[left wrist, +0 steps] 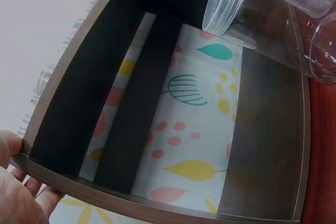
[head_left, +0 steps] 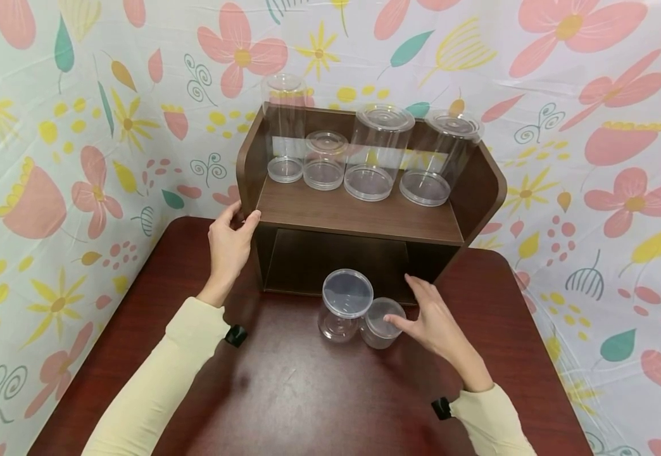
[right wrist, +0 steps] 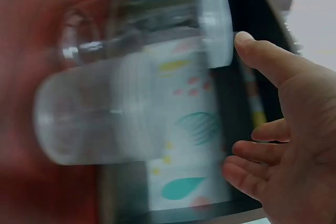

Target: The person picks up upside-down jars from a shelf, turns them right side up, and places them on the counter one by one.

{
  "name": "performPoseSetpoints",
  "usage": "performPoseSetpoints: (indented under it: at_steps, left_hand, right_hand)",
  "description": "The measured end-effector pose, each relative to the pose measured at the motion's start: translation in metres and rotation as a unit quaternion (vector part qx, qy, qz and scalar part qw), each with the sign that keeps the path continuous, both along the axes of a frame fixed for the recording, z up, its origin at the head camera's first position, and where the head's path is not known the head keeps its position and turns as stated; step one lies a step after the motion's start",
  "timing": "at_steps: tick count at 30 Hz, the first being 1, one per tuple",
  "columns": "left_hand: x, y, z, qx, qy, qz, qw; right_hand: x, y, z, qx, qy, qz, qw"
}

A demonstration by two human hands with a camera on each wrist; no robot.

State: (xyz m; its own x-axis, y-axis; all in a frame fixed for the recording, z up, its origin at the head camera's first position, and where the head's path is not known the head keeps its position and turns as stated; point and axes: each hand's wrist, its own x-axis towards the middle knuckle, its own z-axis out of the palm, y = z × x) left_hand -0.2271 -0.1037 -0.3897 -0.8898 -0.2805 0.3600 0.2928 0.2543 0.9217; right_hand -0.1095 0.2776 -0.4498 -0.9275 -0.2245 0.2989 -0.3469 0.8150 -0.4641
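A brown two-tier shelf (head_left: 359, 212) stands on the table, and my left hand (head_left: 230, 247) grips its left side panel near the upper board. In the left wrist view, the left fingers (left wrist: 48, 200) curl round the panel's edge. My right hand (head_left: 435, 320) is spread beside a small lidded clear jar (head_left: 380, 326), its thumb overlapping the lid in the head view. The right wrist view shows space between the right fingers (right wrist: 260, 150) and the blurred small jar (right wrist: 79, 111). A taller clear jar (head_left: 339, 323) with a translucent lid stands just left of the small one.
On the upper board stand a tall narrow clear jar (head_left: 285, 130), a short jar (head_left: 325, 161) and two wide jars, one of them a wide jar (head_left: 370, 183) in the middle. The dark red table (head_left: 285, 392) extends in front. A flowered cloth (head_left: 137, 95) hangs behind.
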Motion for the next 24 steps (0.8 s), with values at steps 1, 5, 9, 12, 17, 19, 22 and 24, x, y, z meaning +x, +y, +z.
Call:
performPoseSetpoints:
  at_steps: [1, 5, 9, 12, 17, 19, 22, 24]
  left_hand:
    - [0.000, 0.000, 0.000, 0.000, 0.001, 0.000, 1.0000]
    - [-0.001, -0.001, -0.001, -0.003, 0.003, 0.002, 1.0000]
    - [-0.001, -0.001, -0.001, -0.005, 0.005, 0.000, 1.0000]
    - [-0.001, -0.001, 0.000, -0.007, 0.005, -0.002, 1.0000]
    - [-0.001, -0.001, 0.000, -0.007, 0.002, -0.002, 1.0000]
    - [0.000, -0.001, 0.001, -0.007, 0.000, -0.001, 1.0000]
    - [0.000, 0.000, 0.000, -0.007, 0.001, 0.000, 1.0000]
    - [0.000, 0.000, 0.000, -0.007, 0.003, 0.000, 1.0000]
  right_hand:
    - [0.000, 0.001, 0.007, 0.000, 0.004, -0.003, 1.000]
    - [-0.001, 0.005, 0.034, -0.013, 0.020, -0.019, 1.000]
    - [-0.002, 0.005, 0.058, -0.039, 0.044, -0.033, 0.998]
    - [-0.004, 0.004, 0.074, -0.062, 0.065, -0.040, 0.995]
    - [-0.009, 0.000, 0.099, -0.113, 0.111, -0.050, 0.986]
    - [-0.012, -0.001, 0.109, -0.132, 0.127, -0.062, 0.981]
    - [-0.018, -0.003, 0.128, -0.155, 0.141, -0.088, 0.974]
    - [-0.023, -0.004, 0.140, -0.168, 0.148, -0.103, 0.969]
